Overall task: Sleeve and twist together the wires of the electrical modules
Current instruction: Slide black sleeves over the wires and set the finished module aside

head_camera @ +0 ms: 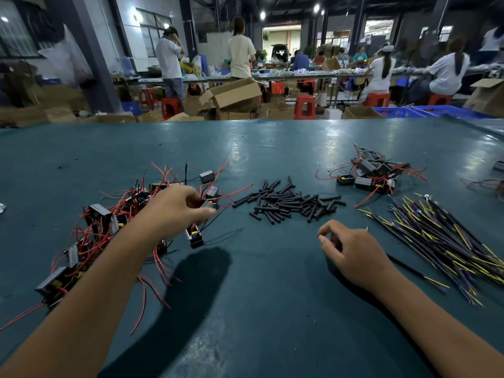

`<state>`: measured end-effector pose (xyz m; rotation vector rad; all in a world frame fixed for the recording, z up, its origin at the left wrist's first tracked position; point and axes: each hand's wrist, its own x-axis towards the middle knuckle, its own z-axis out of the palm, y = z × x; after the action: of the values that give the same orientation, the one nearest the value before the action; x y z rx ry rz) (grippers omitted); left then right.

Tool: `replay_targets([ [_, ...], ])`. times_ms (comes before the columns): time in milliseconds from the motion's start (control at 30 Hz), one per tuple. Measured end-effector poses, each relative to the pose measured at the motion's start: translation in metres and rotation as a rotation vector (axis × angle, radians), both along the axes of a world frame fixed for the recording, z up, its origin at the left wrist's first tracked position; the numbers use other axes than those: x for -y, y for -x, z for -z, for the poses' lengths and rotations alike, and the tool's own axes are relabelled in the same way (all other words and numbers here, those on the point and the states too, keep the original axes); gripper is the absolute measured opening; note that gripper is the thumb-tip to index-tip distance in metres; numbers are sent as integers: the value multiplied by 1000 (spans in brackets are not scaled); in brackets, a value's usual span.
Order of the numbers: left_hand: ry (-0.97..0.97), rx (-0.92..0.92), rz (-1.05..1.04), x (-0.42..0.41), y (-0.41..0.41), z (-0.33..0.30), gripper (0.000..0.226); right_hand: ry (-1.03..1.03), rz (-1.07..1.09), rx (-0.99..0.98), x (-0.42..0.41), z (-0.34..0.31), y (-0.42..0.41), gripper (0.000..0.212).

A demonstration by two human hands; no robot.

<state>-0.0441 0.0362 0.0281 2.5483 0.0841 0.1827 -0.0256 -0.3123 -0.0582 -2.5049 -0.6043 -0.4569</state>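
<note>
A tangle of black electrical modules with red wires (109, 222) lies on the left of the green table (259, 309). My left hand (177, 207) reaches over this pile, and its thumb and curled fingers pinch a small grey module (209, 204) at the pile's right edge. Just below the hand, another open module (195, 237) stands on the table. A heap of short black sleeve tubes (289, 203) lies in the middle. My right hand (351, 252) hovers below the tubes with loosely curled fingers and holds nothing.
A second cluster of modules (368, 175) sits at the back right. A fan of long black wires with yellow and purple ends (441, 238) covers the right side. Beyond the table's far edge are cardboard boxes, red stools and people at benches.
</note>
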Motion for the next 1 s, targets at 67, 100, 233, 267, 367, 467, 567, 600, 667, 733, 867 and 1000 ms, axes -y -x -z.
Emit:
replay_targets([
  [67, 405, -60, 109, 16, 11, -11, 27, -27, -12, 2, -2, -2, 2, 4],
  [100, 509, -93, 163, 24, 16, -13, 27, -48, -20, 4, -4, -3, 3, 5],
  [233, 685, -131, 296, 67, 29, -4, 32, -216, -100, -54, -13, -9, 14, 13],
  [267, 651, -125, 297, 78, 31, 4, 33, -300, -139, -103, -18, -11, 19, 14],
  [367, 368, -62, 278, 112, 38, 34, 36, -660, -243, -458, -37, -14, 28, 22],
  [467, 257, -78, 455, 130, 50, 52, 31, -582, -252, -525, -42, -12, 28, 18],
  [567, 354, -218, 621, 112, 47, 48, 30, -566, -222, -564, -36, -11, 24, 8],
  [600, 384, -185, 604, 100, 42, 45, 26, -613, -206, -616, -34, -12, 24, 10],
  [667, 272, 64, 442, 72, 28, 40, 19, -635, -190, -678, -30, -15, 23, 14],
  [733, 26, 222, 253, 48, 16, 42, 32, -568, -207, -698, -28, -18, 23, 20],
  [867, -180, -62, 249, 36, 7, 59, 56, -473, -180, -684, -19, -25, 22, 26],
  [1000, -135, 52, 233, 38, 6, 61, 22, -257, -39, -539, 0, -28, 15, 28],
])
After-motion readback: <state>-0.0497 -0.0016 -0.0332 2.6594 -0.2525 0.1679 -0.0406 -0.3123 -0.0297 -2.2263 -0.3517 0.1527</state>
